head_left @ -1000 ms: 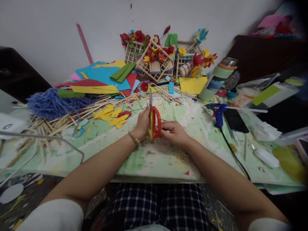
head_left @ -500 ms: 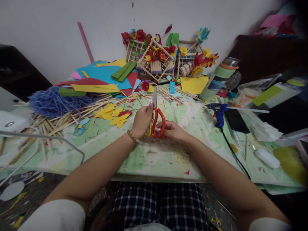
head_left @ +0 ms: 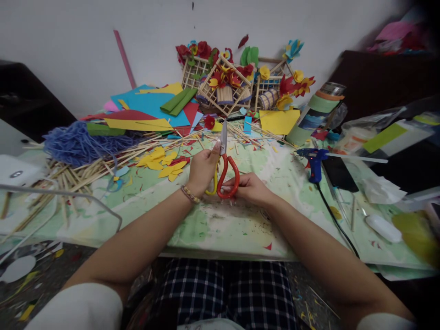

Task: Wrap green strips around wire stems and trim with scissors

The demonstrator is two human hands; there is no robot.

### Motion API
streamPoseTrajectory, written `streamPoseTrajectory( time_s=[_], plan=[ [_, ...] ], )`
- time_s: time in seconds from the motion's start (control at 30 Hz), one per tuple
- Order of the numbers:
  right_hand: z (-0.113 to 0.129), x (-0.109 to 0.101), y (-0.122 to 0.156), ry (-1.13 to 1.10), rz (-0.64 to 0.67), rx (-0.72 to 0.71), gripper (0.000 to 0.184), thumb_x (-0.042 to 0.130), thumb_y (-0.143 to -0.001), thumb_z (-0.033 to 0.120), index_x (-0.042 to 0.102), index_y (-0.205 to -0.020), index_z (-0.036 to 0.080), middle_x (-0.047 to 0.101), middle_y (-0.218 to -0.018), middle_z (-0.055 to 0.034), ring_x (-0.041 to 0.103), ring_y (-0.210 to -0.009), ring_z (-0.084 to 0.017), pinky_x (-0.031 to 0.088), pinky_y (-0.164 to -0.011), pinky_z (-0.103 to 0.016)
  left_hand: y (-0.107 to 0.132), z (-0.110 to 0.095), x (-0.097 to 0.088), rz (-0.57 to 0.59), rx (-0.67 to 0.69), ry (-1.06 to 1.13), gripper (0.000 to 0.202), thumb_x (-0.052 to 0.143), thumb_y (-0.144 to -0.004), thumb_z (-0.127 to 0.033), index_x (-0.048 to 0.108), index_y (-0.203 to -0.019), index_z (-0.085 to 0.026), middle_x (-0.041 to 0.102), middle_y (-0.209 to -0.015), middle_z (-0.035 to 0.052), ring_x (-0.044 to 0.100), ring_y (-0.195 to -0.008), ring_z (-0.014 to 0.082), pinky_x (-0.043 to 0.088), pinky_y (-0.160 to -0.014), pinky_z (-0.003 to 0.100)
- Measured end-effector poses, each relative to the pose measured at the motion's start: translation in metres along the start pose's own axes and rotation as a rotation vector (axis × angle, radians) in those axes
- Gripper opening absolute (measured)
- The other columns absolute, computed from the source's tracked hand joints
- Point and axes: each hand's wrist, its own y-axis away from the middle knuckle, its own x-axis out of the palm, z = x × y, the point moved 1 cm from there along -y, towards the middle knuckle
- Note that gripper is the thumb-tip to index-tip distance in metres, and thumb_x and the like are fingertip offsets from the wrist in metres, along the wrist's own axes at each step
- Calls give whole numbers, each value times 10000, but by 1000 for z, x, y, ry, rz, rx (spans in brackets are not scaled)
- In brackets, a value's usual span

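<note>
A pair of scissors (head_left: 228, 181) with one red and one yellow handle stands upright over the table, blades pointing up and away from me. My left hand (head_left: 205, 170) is closed around the scissors near the pivot, its thumb against the blade. Fingers of my right hand (head_left: 252, 189) are bent at the red handle loop and touch it. Beyond the blade tip lies a small red paper flower (head_left: 209, 122). Yellow paper petals (head_left: 158, 160) lie to the left of my left hand.
Blue yarn (head_left: 80, 144) and bamboo sticks (head_left: 85, 176) cover the left side. Stick frames with paper flowers (head_left: 225, 87) lean on the wall. A blue glue gun (head_left: 314, 165), a phone (head_left: 340, 174) and a bottle (head_left: 316, 112) are on the right; the gun's cord crosses the table edge.
The scissors' handles have spread a little further apart, with more of the yellow loop showing. Both hands stay in nearly the same place, and the view has shifted slightly.
</note>
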Motion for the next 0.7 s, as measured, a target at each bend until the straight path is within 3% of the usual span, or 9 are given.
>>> streamPoseTrajectory(
  time_s=[0.27, 0.47, 0.57, 0.7],
  plan=[
    [-1, -4, -3, -50, 13, -45, 240, 715, -656, 297, 717, -833, 134, 667, -611, -8, 573, -502, -94, 462, -512, -227, -3, 5, 1, -29, -56, -53, 559, 452, -798, -652, 368, -502, -185, 371, -451, -27, 301, -417, 83, 190, -410, 243],
    [1, -1, 0, -297, 143, 51, 303, 721, -625, 216, 644, -908, 141, 713, -788, -60, 675, -698, -160, 533, -703, -309, -12, 14, 0, -105, -130, 81, 541, 464, -790, -656, 399, -519, -192, 400, -445, -18, 340, -408, 92, 195, -386, 247],
    [-2, 1, -3, -214, 96, 61, 293, 755, -627, 244, 643, -876, 141, 698, -762, -35, 653, -666, -125, 529, -691, -279, -12, 14, 1, -135, -126, 113, 534, 488, -789, -638, 393, -508, -193, 391, -437, -22, 346, -407, 93, 199, -382, 247],
    [-4, -2, -6, 31, 35, 45, 225, 749, -650, 309, 656, -769, 142, 639, -618, 17, 548, -509, -60, 461, -531, -194, -9, 10, 2, -148, -112, 134, 526, 505, -789, -622, 388, -508, -193, 392, -437, -24, 362, -416, 94, 202, -384, 242]
  ],
)
